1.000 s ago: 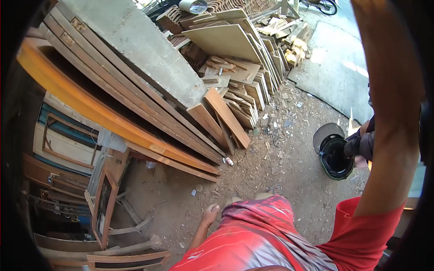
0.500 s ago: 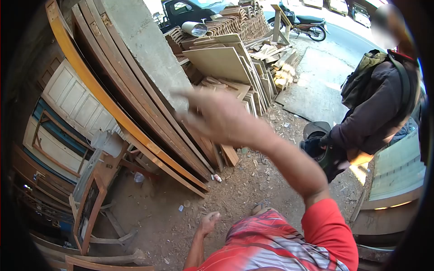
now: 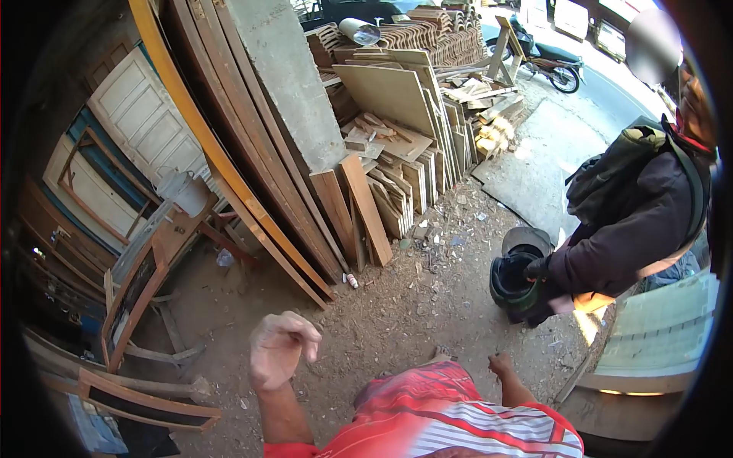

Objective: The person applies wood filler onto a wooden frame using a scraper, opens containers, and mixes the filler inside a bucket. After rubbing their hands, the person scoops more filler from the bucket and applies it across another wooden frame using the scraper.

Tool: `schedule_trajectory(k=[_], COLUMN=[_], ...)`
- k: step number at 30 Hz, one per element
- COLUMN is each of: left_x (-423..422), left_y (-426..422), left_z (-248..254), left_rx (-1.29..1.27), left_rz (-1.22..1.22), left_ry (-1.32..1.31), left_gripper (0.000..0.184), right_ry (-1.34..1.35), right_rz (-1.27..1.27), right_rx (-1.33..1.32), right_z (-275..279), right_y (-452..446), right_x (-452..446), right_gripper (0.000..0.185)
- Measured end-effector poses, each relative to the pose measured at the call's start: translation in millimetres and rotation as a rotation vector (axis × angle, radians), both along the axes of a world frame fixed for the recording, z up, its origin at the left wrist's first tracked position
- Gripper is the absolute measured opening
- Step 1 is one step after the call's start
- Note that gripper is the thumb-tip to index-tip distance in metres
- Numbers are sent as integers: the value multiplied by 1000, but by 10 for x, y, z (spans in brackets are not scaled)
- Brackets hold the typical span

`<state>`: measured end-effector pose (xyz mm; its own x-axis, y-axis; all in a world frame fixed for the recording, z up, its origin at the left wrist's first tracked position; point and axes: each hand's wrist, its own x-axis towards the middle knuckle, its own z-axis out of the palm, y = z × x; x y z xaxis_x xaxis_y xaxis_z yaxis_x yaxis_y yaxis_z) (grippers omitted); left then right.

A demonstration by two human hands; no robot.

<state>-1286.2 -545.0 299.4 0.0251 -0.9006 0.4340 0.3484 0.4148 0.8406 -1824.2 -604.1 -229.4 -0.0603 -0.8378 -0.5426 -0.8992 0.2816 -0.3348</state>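
Observation:
My left hand (image 3: 284, 349) is raised in front of me, palm turned inward and fingers loosely bent; nothing is in it. It hangs in the air over the dirt floor, below the foot of the long leaning planks (image 3: 256, 164). Low at my other side is my right hand (image 3: 502, 366), small and foreshortened, touching nothing I can see; its fingers are mostly hidden. Beyond it a person (image 3: 630, 229) with a dark backpack (image 3: 611, 172) stands at the right, one gloved hand at an upturned helmet (image 3: 519, 275).
Stacked boards (image 3: 389, 91) and roof tiles (image 3: 427, 38) stand behind a concrete pillar (image 3: 286, 84). A bench with a pot (image 3: 185, 192) and white panelled doors (image 3: 145, 114) are at the left. A glass pane (image 3: 657, 328) leans at the right. A motorcycle (image 3: 546, 57) is parked by the road.
My right arm, stretched out ahead before, has dropped to my side. My left hand has risen from low down into the middle foreground. The view has shifted a little.

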Motion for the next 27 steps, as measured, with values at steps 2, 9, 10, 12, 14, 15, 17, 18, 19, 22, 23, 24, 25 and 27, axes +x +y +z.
schedule_trajectory(k=[2,9,10,12,14,15,17,18,19,22,23,24,25,27], left_x=[-278,-1370,-1477,-1642,-1802,-1896,-2021,-2063,-2033,-1829,-1782,-1775,-1739,-1661], left_y=[-208,-444,-386,-270,-295,-341,-424,-465,-447,-329,-336,-469,-547,-687], left_z=[466,1614,1733,1944,1932,1883,1811,1780,1825,2074,2091,1935,1876,1816], left_rx=[-212,-346,-261,-78,-90,-142,-233,-269,-230,-74,-72,-192,-275,-402], left_rz=[-81,-299,-343,-393,-379,-357,-332,-323,-322,-352,-373,-408,-437,-496], left_ry=[9,-62,-77,-90,-65,-44,-1,27,-5,-154,-174,-122,-105,-103], left_gripper=[78,48,44,34,28,26,24,24,24,25,25,25,25,26], right_ry=[-38,-150,-110,-120,-155,-186,-237,-252,-265,-276,-305,-334,-363,-352], right_rz=[-123,-17,130,119,124,136,166,188,212,204,181,160,139,175], right_rx=[97,158,170,132,117,129,126,117,106,179,161,142,124,135], right_z=[-282,-91,-117,-167,-270,-337,-283,-198,-106,-58,-442,-821,-1169,-1067], right_y=[-91,-256,-273,-355,-514,-569,-654,-687,-752,-904,-958,-1011,-1063,-1190], right_x=[-362,-283,-211,26,183,255,353,363,359,296,216,139,72,86], right_gripper=[32,38,39,42,45,46,48,48,48,43,40,38,36,34])
